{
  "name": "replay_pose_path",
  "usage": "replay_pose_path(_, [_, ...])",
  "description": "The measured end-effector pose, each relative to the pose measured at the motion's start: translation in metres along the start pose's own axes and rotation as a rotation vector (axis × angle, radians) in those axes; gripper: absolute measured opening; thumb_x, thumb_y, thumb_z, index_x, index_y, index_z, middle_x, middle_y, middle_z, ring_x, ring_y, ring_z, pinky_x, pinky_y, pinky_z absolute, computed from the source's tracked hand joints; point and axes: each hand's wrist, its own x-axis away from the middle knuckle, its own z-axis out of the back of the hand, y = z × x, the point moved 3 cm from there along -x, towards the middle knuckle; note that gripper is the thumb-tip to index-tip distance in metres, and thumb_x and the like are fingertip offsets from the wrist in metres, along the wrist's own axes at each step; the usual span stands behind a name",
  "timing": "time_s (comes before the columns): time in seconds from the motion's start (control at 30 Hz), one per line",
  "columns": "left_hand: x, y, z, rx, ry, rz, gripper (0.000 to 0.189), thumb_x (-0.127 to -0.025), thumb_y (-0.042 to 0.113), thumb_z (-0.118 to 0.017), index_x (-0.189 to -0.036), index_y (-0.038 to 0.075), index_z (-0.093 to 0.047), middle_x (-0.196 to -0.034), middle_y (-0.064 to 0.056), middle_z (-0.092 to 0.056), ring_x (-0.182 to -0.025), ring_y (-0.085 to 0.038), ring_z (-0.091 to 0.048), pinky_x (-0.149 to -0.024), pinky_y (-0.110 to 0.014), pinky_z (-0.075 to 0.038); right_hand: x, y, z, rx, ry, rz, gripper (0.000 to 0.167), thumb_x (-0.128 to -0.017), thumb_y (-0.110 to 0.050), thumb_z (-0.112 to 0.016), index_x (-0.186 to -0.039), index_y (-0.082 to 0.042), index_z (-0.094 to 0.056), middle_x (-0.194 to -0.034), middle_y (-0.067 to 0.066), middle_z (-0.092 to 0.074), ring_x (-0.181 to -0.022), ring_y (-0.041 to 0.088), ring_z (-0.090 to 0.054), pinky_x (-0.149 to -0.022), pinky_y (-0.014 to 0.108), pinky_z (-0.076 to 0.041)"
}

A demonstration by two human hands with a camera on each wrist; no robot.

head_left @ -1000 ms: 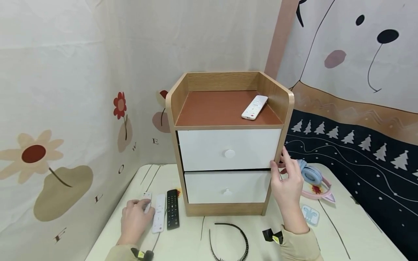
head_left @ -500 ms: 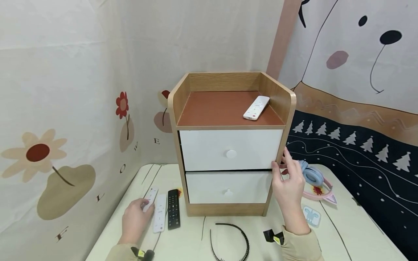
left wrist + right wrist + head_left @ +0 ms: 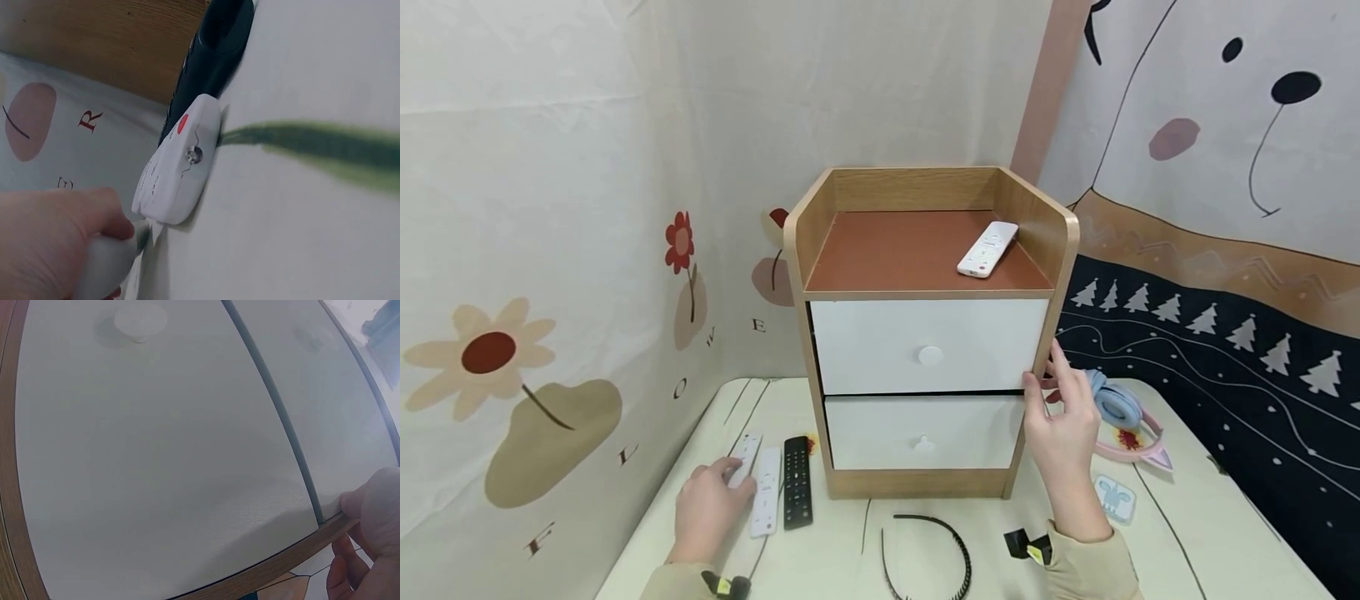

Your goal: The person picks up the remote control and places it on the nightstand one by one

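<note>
A small two-drawer cabinet (image 3: 917, 483) with a wood-look frame and white drawer fronts stands on the table. My right hand (image 3: 1063, 425) grips its right side panel, thumb at the front edge and fingers along the outer side. At the cabinet's left, my left hand (image 3: 707, 508) holds a white remote control (image 3: 747, 454) by its near part, which the fingers partly hide. Right beside it lie a second white remote (image 3: 766, 492) and a black remote (image 3: 797, 483), side by side. Both drawers look pushed in; the upper round knob (image 3: 140, 322) shows in the right wrist view.
Another white remote (image 3: 987, 248) lies on the cabinet's brown top shelf. A black toothed headband (image 3: 958, 542) lies in front. To the right are blue headphones (image 3: 1116, 404), a pink cat-ear headband (image 3: 1131, 454) and a small light-blue square case (image 3: 1115, 497). Printed curtains enclose the table.
The white remote in my left hand has shifted a little away from me and to the right, showing more of its length. My right hand keeps its place on the cabinet.
</note>
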Motion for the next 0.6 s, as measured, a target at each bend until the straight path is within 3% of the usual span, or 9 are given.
replay_pose_path(0.27, [0.003, 0.015, 0.02, 0.023, 0.134, -0.055, 0.049, -0.09, 0.032, -0.078, -0.131, 0.005, -0.075, -0.117, -0.029, -0.074, -0.1, -0.044, -0.074, -0.083, -0.058, -0.055, 0.001, 0.0, -0.002, -0.003, 0.0, 0.007, 0.063, -0.1, -0.003, -0.077, -0.16, -0.014, -0.059, -0.117, 0.025, -0.071, -0.094, -0.01, -0.052, -0.08, 0.005, -0.043])
replay_pose_path(0.6, [0.008, 0.059, 0.052, 0.054, 0.275, -0.163, 0.041, -0.091, 0.034, -0.081, -0.124, 0.011, -0.079, -0.113, -0.023, -0.079, -0.098, -0.045, -0.074, -0.082, -0.058, -0.054, 0.0, 0.001, -0.001, 0.004, -0.006, -0.009, 0.063, -0.101, -0.004, -0.076, -0.16, -0.015, -0.058, -0.117, 0.025, -0.071, -0.094, -0.009, -0.052, -0.081, 0.003, -0.042])
